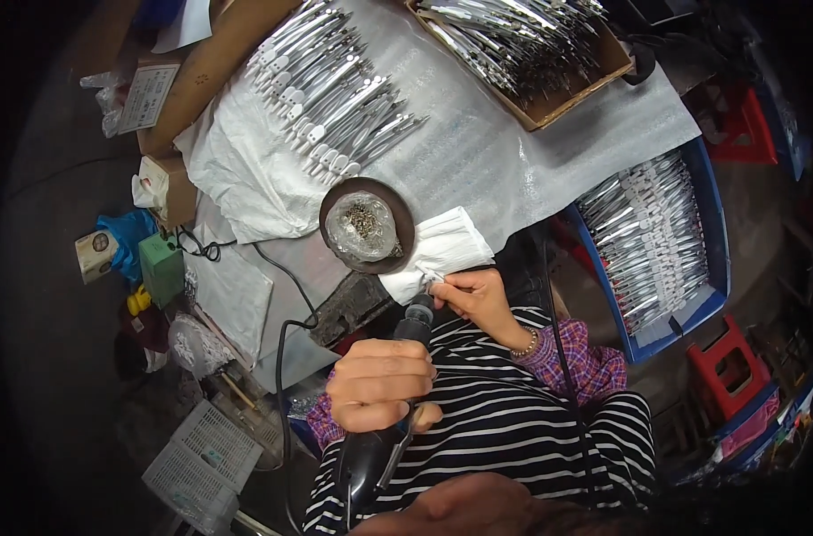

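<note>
My left hand [381, 382] is wrapped round a black electric screwdriver [363, 464], whose tip end points away from me toward my right hand. With thumb and forefinger pinched together, my right hand [478, 302] grips something small and whitish beside the screwdriver's front end; its kind is too hidden to tell. Just beyond lies a folded white cloth [455, 239] over the table edge. A brown round bowl [404, 214] stands left of the cloth. Inside it, clear plastic [344, 234] holds many small metal parts that look like screws.
Rows of long silver strips with white ends [335, 98] lie at the far left. More strips fill a cardboard box [567, 105] and a blue bin [721, 268]. A black cable [283, 357] runs along the left. A red stool [726, 366] stands right.
</note>
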Available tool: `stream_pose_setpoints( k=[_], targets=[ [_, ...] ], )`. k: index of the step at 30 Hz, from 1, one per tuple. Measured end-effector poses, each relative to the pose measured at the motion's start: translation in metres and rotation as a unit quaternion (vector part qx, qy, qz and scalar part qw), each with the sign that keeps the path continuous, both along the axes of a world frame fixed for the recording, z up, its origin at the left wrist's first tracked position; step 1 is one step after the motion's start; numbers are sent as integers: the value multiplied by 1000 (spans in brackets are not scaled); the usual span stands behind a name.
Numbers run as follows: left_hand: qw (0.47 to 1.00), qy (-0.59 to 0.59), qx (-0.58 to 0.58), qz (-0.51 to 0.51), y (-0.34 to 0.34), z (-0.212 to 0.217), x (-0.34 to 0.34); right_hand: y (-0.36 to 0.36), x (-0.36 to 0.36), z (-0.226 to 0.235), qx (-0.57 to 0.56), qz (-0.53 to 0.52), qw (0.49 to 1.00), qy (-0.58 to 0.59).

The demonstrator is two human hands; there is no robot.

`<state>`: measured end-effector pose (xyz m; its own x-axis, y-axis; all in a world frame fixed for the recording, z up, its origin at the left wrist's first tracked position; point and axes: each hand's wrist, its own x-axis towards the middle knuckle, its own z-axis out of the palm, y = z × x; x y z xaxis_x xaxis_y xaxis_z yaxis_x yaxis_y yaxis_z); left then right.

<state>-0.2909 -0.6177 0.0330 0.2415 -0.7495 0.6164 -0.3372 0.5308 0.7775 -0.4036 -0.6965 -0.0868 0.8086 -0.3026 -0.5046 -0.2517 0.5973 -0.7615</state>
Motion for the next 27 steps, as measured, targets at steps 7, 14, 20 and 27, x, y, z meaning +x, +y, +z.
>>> stream_pose_setpoints(
  k=[7, 14, 20, 27],
  targets=[
    [1000, 11, -1, -13, -3, 7, 1, -1, -3, -6, 6, 7, 1000, -5],
    [1000, -1, -2, 13, 1, 0, 2, -1, -1, -3, 20, 6, 1000, -7],
    [1000, -9, -1, -13, 0, 4, 9, -2, -2, -5, 16, 12, 1000, -10],
    [1000, -1, 2, -8, -2, 3, 7, -4, 0, -1, 42, 10, 999, 10]
  ],
)
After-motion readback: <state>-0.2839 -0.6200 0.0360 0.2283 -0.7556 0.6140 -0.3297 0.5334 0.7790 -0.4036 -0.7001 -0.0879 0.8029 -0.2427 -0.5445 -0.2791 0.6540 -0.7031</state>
